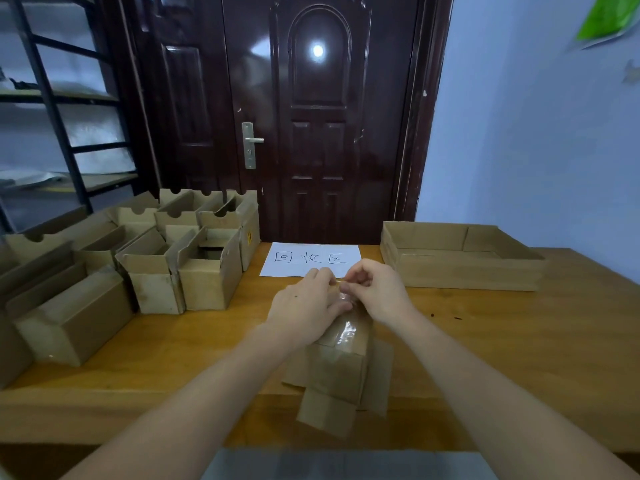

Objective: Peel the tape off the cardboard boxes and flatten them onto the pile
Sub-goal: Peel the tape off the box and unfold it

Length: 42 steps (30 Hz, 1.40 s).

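Your work sits at the near middle of the wooden table (485,341), close to its near edge. The cardboard box (341,368) you are handling lies lengthways there, its open flaps spread toward you and almost reaching that edge, its taped end pointing to the far side. Bare tabletop lies to the right of the box as far as the right edge, and a narrower strip of it lies to the left.

The left third of the table is crowded with open cardboard boxes (152,258) standing close together, the nearest of them well apart from your left forearm. At the far right a shallow cardboard tray (460,268) lies flat, near the far edge. Between the two, just beyond your hands, a white paper sign (311,259) with handwritten characters lies on the table, before a dark door (311,116).

Your left hand (304,306) rests over the far end of the box, fingers curved round it and holding it down. Your right hand (377,292) meets it from the right, fingers curled in, with thumb and forefinger pinching the clear tape (346,332) at the box's far end. That tape runs glossy along the top of the box toward you. The fingertips of both hands are close together, nearly touching.
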Tool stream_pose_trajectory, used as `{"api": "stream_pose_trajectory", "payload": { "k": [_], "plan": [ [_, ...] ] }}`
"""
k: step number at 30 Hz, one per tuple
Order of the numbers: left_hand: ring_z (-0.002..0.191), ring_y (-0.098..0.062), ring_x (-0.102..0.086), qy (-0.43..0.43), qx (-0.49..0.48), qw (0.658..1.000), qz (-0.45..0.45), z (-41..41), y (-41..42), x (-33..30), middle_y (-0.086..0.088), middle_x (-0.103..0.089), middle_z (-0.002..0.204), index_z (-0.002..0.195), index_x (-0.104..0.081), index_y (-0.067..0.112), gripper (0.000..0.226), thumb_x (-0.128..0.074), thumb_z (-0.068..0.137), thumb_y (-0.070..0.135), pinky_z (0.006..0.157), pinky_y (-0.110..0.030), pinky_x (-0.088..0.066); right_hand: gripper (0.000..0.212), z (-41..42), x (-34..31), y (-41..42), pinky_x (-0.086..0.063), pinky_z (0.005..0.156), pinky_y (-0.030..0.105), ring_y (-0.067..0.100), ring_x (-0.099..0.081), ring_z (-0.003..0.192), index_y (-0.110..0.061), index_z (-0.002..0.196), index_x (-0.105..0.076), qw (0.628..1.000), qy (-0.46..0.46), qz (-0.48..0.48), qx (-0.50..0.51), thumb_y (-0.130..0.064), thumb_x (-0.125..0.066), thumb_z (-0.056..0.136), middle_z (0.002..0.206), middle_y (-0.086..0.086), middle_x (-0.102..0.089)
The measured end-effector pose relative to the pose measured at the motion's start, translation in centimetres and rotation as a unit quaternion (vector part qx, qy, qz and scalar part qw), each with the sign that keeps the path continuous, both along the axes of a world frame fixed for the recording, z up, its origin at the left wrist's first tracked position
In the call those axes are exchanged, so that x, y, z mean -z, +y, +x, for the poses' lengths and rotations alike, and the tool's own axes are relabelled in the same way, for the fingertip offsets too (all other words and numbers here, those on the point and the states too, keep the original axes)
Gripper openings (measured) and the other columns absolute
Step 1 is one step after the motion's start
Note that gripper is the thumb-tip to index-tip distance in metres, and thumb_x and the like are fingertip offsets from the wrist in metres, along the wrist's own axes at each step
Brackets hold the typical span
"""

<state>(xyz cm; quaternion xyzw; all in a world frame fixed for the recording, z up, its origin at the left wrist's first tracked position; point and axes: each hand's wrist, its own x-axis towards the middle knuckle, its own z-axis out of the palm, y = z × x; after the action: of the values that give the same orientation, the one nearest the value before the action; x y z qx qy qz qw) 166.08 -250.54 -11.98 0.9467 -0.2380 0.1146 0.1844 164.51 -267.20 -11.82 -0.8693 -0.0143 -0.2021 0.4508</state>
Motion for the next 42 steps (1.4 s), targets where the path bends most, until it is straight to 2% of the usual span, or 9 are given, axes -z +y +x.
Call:
{"api": "stream_pose_trajectory", "payload": {
  "k": [3, 10, 12, 16, 21, 26, 30, 35, 42],
  "plan": [
    [0.111, -0.016, -0.060, 0.041, 0.044, 0.996, -0.068, 0.1, -0.4, 0.2, 0.013, -0.056, 0.126, 0.138, -0.048, 0.034, 0.046, -0.054, 0.099, 0.058, 0.090, -0.039, -0.050, 0.024, -0.2, -0.4, -0.3, -0.048, 0.063, 0.019, 0.008, -0.067, 0.068, -0.022, 0.086, -0.056, 1.000, 0.022, -0.002, -0.017, -0.012, -0.079, 0.087, 0.074, -0.002, -0.073],
    [0.093, -0.013, -0.060, -0.037, 0.044, 0.998, 0.005, -0.3, -1.1, 0.6, 0.012, -0.061, 0.111, 0.121, -0.057, 0.037, 0.026, -0.039, 0.107, 0.050, 0.073, -0.030, -0.048, 0.007, -1.6, -0.4, -1.4, -0.053, 0.069, 0.032, 0.014, -0.069, 0.070, -0.021, 0.088, -0.067, 0.998, 0.032, -0.044, -0.044, -0.020, -0.070, 0.095, 0.077, -0.001, -0.075],
    [0.094, -0.011, -0.061, -0.042, 0.048, 0.998, -0.009, -0.4, -1.2, 0.8, 0.013, -0.061, 0.113, 0.124, -0.057, 0.037, 0.027, -0.038, 0.108, 0.047, 0.074, -0.028, -0.049, 0.001, -2.2, -0.4, -1.8, -0.053, 0.072, 0.028, 0.011, -0.070, 0.073, -0.018, 0.095, -0.071, 0.997, 0.029, -0.011, -0.068, -0.017, -0.070, 0.095, 0.079, -0.002, -0.075],
    [0.097, -0.012, -0.062, -0.034, 0.045, 0.998, -0.030, -0.4, -1.4, 1.2, 0.014, -0.061, 0.115, 0.125, -0.059, 0.038, 0.030, -0.036, 0.108, 0.048, 0.081, -0.035, -0.054, 0.030, -2.9, 0.3, -2.3, -0.057, 0.085, 0.031, 0.011, -0.073, 0.086, -0.025, 0.109, -0.061, 0.995, 0.041, 0.027, -0.088, -0.011, -0.077, 0.088, 0.089, -0.003, -0.075],
    [0.099, -0.016, -0.067, -0.057, 0.049, 0.996, -0.043, -0.7, -1.4, 1.1, 0.015, -0.060, 0.131, 0.143, -0.039, 0.037, 0.036, -0.040, 0.108, 0.044, 0.081, -0.039, -0.056, 0.016, -3.2, 1.0, -1.8, -0.050, 0.073, 0.021, 0.007, -0.068, 0.078, -0.022, 0.101, -0.055, 0.998, 0.011, 0.013, -0.064, -0.010, -0.065, 0.097, 0.083, -0.001, -0.073],
    [0.094, -0.009, -0.065, -0.072, 0.052, 0.996, 0.020, -1.0, -1.5, 1.2, 0.014, -0.059, 0.125, 0.134, -0.052, 0.035, 0.034, -0.047, 0.104, 0.051, 0.078, -0.031, -0.057, 0.007, -3.1, 1.5, -1.7, -0.052, 0.080, 0.025, 0.005, -0.065, 0.087, -0.020, 0.096, -0.071, 0.999, -0.006, -0.018, -0.043, -0.016, -0.066, 0.097, 0.089, -0.008, -0.072],
    [0.089, -0.013, -0.063, -0.079, 0.042, 0.995, 0.044, -1.1, -1.6, 1.2, 0.012, -0.058, 0.116, 0.123, -0.056, 0.033, 0.027, -0.043, 0.106, 0.050, 0.077, -0.035, -0.057, 0.010, -3.6, 1.3, -1.9, -0.046, 0.078, 0.013, 0.000, -0.060, 0.093, -0.029, 0.092, -0.074, 0.998, -0.024, -0.051, -0.039, -0.019, -0.071, 0.093, 0.095, -0.011, -0.068],
    [0.083, -0.017, -0.064, -0.095, 0.032, 0.993, 0.066, -1.0, -1.7, 1.5, 0.010, -0.054, 0.112, 0.120, -0.056, 0.028, 0.029, -0.038, 0.108, 0.047, 0.072, -0.037, -0.058, 0.046, -4.5, 1.2, -2.2, -0.050, 0.094, 0.016, 0.003, -0.065, 0.102, -0.029, 0.126, -0.070, 0.996, -0.012, -0.039, -0.077, -0.011, -0.080, 0.086, 0.103, -0.013, -0.070],
    [0.077, -0.016, -0.063, -0.105, 0.040, 0.991, 0.076, -1.5, -1.2, 1.4, 0.010, -0.050, 0.113, 0.137, -0.054, 0.035, 0.032, -0.041, 0.108, 0.041, 0.069, -0.035, -0.058, 0.021, -4.6, 1.6, -1.7, -0.051, 0.080, 0.011, -0.004, -0.066, 0.091, -0.033, 0.098, -0.070, 0.997, -0.045, -0.040, -0.044, -0.014, -0.075, 0.090, 0.092, -0.014, -0.073]
  ]
}}
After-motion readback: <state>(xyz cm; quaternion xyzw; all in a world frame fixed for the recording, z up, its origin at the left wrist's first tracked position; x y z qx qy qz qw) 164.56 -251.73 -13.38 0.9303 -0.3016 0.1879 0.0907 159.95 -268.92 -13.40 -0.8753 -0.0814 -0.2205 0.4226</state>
